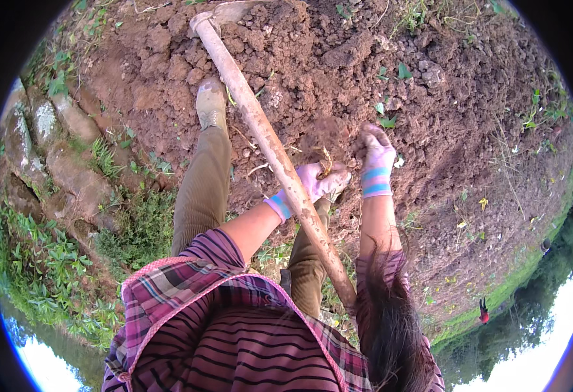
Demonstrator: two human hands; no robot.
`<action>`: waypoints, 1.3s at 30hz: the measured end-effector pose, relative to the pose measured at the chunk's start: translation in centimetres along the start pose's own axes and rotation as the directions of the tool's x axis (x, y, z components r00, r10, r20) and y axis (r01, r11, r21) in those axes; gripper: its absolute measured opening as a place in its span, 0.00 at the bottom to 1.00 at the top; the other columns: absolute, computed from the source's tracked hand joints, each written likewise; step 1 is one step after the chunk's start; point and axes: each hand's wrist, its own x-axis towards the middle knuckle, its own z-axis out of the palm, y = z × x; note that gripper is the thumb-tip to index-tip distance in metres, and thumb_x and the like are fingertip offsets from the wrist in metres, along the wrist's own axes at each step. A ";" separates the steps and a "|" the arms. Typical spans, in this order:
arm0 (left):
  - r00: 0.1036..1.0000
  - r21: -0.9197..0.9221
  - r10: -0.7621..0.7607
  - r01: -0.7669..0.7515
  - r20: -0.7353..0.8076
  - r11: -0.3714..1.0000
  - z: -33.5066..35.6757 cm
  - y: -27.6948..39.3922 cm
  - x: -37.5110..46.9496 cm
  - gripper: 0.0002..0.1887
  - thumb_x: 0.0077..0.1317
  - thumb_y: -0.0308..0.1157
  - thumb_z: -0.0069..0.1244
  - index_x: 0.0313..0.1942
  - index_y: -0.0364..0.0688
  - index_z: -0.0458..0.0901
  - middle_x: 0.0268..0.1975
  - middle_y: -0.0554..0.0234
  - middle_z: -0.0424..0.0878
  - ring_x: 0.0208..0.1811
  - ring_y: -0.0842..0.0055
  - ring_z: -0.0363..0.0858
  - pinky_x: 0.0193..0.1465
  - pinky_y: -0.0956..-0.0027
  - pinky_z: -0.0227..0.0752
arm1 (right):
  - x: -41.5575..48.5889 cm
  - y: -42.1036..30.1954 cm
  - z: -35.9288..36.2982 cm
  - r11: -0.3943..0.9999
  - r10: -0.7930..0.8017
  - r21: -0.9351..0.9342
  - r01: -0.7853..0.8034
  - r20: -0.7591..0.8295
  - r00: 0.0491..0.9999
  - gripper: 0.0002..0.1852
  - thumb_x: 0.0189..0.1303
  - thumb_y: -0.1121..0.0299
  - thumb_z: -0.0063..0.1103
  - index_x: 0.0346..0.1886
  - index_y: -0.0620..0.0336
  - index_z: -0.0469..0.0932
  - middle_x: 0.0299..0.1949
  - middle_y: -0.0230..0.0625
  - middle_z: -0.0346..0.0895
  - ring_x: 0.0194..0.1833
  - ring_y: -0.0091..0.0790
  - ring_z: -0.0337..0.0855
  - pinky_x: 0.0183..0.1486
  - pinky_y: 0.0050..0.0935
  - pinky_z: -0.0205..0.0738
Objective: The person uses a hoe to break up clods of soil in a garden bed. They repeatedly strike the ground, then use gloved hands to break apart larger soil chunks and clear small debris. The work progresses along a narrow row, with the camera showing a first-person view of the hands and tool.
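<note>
My left hand (322, 179), in a soiled pink knit glove with a blue-striped cuff, is closed around a yellowish-brown root or stem (325, 162). The same kind of glove covers my right hand (377, 148), whose fingers curl, caked with soil, just right of a blurred patch of loose earth (329, 136). Whether anything is inside that right hand is hidden. A long-handled hoe slants across the view; its mud-flecked wooden handle (262, 125) passes over my left wrist and rests against my right arm. The hoe head (207, 23) lies on the clods at the top.
Crumbly reddish-brown soil (286, 59) surrounds my boot (211, 103). On the left rise large rocks (71, 161) with green plants (46, 255). Small leafy vines (388, 122) dot the ground. Far off at lower right stands a person in red (484, 313).
</note>
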 end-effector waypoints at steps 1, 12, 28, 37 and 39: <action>0.996 0.003 0.082 -0.082 -0.030 0.997 -0.1 0.2 0.1 0.18 0.75 0.27 0.54 0.63 0.35 0.79 0.49 0.64 0.88 0.43 0.81 0.84 0.43 0.75 0.78 | 0.0 -0.6 -0.9 0.997 -0.019 0.071 0.020 -0.012 1.000 0.10 0.66 0.80 0.64 0.50 0.69 0.83 0.48 0.39 0.86 0.46 0.27 0.85 0.50 0.24 0.83; 0.868 0.675 0.495 -0.389 0.041 0.627 -0.5 1.1 0.6 0.25 0.66 0.33 0.60 0.61 0.34 0.77 0.67 0.41 0.72 0.73 0.51 0.64 0.76 0.52 0.58 | -0.8 1.0 -1.2 0.999 -0.031 0.001 0.035 0.482 0.875 0.60 0.57 0.70 0.78 0.82 0.58 0.38 0.74 0.53 0.61 0.63 0.38 0.78 0.65 0.33 0.76; 0.846 0.317 0.523 -0.526 0.102 0.789 0.4 2.6 -0.1 0.28 0.69 0.32 0.56 0.69 0.39 0.73 0.74 0.44 0.67 0.78 0.48 0.58 0.81 0.52 0.49 | 2.0 1.8 -5.5 0.995 0.078 -0.060 -0.084 -0.086 0.993 0.33 0.66 0.51 0.68 0.66 0.65 0.73 0.48 0.43 0.86 0.41 0.35 0.88 0.33 0.30 0.85; 0.827 0.300 0.544 -0.560 0.143 0.772 0.7 3.0 -0.1 0.25 0.68 0.34 0.56 0.65 0.40 0.76 0.71 0.44 0.70 0.76 0.45 0.60 0.79 0.51 0.53 | -1.3 -0.7 -5.4 0.932 0.204 0.198 -0.304 0.407 0.890 0.34 0.67 0.54 0.68 0.71 0.60 0.70 0.59 0.35 0.82 0.50 0.34 0.86 0.55 0.38 0.81; 0.866 0.250 0.471 -0.499 0.168 0.829 0.6 3.2 -0.3 0.25 0.68 0.35 0.56 0.64 0.40 0.78 0.69 0.43 0.72 0.73 0.43 0.63 0.78 0.50 0.56 | -1.7 0.0 -3.8 0.826 0.254 0.372 -0.422 0.422 0.870 0.28 0.68 0.56 0.67 0.66 0.62 0.76 0.54 0.36 0.85 0.51 0.35 0.86 0.56 0.40 0.81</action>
